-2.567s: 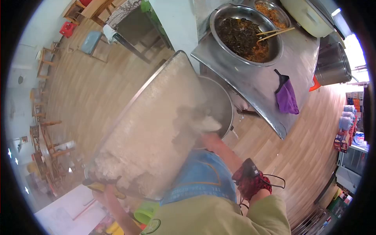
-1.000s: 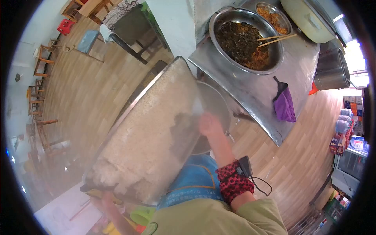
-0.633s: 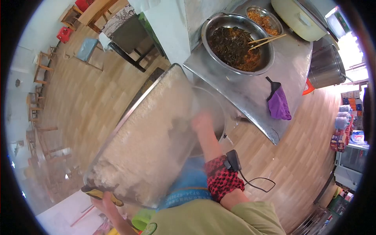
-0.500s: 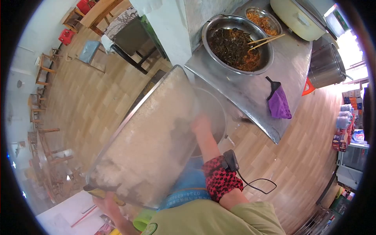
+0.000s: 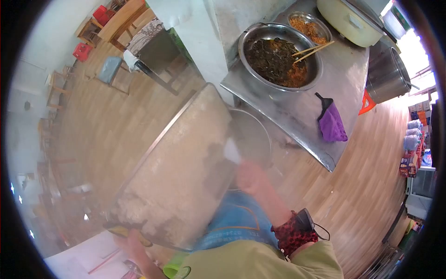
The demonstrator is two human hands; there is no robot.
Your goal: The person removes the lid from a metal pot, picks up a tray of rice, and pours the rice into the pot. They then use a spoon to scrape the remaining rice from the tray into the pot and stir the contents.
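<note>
Metal-rimmed tray (image 5: 163, 135) of pale, rice-like food (image 5: 169, 174) spans the lower middle of the view, its right side overlapping the round pot (image 5: 258, 126). Right hand (image 5: 251, 177) closed, through steam seemingly round the handle of a white scoop (image 5: 231, 151) near the tray's pot-side edge; left hand (image 5: 133, 242) grips a yellow cloth (image 5: 120, 230) at the tray's near corner. Beyond the pot, a metal surface (image 5: 292, 111) carries a steel bowl (image 5: 242, 45) of dark greens (image 5: 272, 60) with chopsticks (image 5: 312, 51), a smaller dish (image 5: 328, 29) and a purple pouch (image 5: 332, 124).
</note>
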